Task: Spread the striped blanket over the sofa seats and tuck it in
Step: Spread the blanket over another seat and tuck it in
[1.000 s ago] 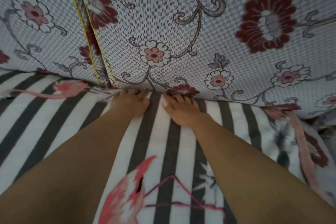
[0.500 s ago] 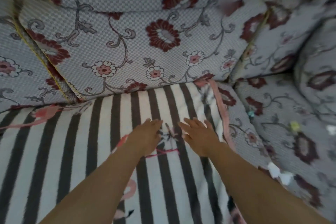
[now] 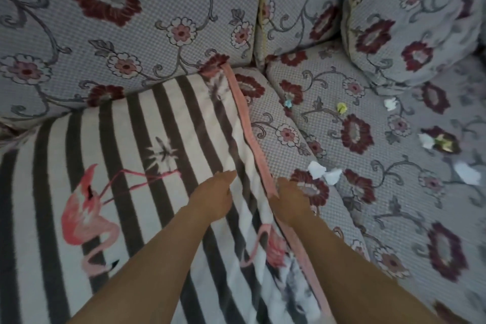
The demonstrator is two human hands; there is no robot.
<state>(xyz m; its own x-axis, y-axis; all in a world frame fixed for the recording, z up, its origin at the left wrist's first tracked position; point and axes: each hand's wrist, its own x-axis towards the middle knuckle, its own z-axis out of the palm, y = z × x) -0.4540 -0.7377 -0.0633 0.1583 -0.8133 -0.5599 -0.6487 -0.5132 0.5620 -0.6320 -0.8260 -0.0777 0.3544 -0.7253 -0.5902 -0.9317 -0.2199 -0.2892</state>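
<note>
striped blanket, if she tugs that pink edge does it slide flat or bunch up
The striped blanket looks soft and floppy: it already ripples between the left hand and right hand, so it probably bunches. The textured sofa seat likely grips it instead of letting it slide.

Striped flamingo blanket [image 3: 110, 166] spread flat over sofa seat [image 3: 289, 123], pink edge rumpled

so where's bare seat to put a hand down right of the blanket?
Bare strip between the blanket's pink edge and the seat gap, from the back cushions down to the right hand. Further right it is crowded: paper scraps dot the next seat.
</note>
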